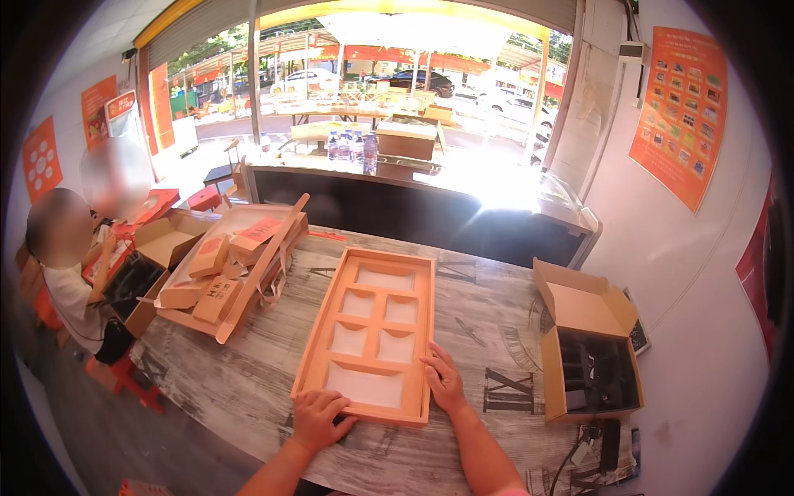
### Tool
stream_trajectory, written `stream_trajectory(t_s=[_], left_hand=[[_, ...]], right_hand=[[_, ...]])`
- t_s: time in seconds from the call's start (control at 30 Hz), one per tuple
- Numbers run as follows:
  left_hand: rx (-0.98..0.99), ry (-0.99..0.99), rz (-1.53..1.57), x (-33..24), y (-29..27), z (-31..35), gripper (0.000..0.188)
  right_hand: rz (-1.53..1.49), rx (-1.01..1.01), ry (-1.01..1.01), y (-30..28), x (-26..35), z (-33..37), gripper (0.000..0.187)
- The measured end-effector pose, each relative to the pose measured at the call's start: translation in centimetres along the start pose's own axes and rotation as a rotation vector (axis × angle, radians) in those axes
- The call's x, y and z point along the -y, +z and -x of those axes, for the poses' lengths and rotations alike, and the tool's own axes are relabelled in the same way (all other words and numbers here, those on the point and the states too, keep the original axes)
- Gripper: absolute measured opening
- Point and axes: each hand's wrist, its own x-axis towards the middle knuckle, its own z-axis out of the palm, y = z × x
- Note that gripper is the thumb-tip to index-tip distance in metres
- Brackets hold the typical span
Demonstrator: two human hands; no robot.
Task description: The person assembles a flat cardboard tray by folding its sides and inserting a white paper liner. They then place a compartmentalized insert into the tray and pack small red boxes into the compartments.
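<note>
In front of me on the table lies an orange box tray [383, 326] with a raised rim and a compartmented insert. Its compartments show whitish bottoms: one wide at the far end, one wide at the near end, smaller ones between. My left hand [318, 417] is closed over the near left corner, fingers bent across the rim and thumb along the near edge. At the right side, toward the near end, my right hand [444, 380] grips the outer wall, its fingertips on the rim.
Left, a large open lid or tray [223, 329] holds several small cartons [217, 299]. An open cardboard box [597, 368] with black contents stands right, near cables [579, 455]. Another carton [165, 240] and a seated person [74, 281] are left. Bottles [351, 147] stand on the far counter.
</note>
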Motion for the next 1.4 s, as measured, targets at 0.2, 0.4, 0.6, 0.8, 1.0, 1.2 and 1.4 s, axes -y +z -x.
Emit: stream_trajectory(t_s=[0.2,0.4,0.6,0.8,1.0,1.2,1.4], left_hand=[[0.011,0.008,0.045,-0.3,0.2,-0.6,0.033],[0.018,-0.009,0.046,-0.1,-0.2,-0.4,0.033],[-0.003,-0.009,0.060,0.0,0.2,-0.2,0.034],[0.005,-0.014,0.047,-0.1,0.2,-0.1,0.034],[0.085,-0.025,0.089,0.0,-0.4,-0.5,0.037],[0.211,-0.144,1.051,1.7,-10.7,-5.2,0.052],[0.182,0.803,1.568,-1.0,-28.9,-12.5,0.044]], right_hand=[[0.047,-0.002,0.021,-1.3,-0.8,0.5,0.023],[-0.006,0.015,0.019,-0.8,-0.3,0.3,0.022],[-0.005,0.025,0.020,-1.0,-0.7,0.2,0.024],[0.023,0.033,0.007,-1.1,-0.9,0.3,0.024],[-0.022,0.014,0.032,-1.0,-0.5,0.4,0.023],[-0.011,-0.004,0.016,-1.3,-0.4,0.4,0.023],[0.017,0.008,0.021,-0.4,-0.1,0.0,0.023]])
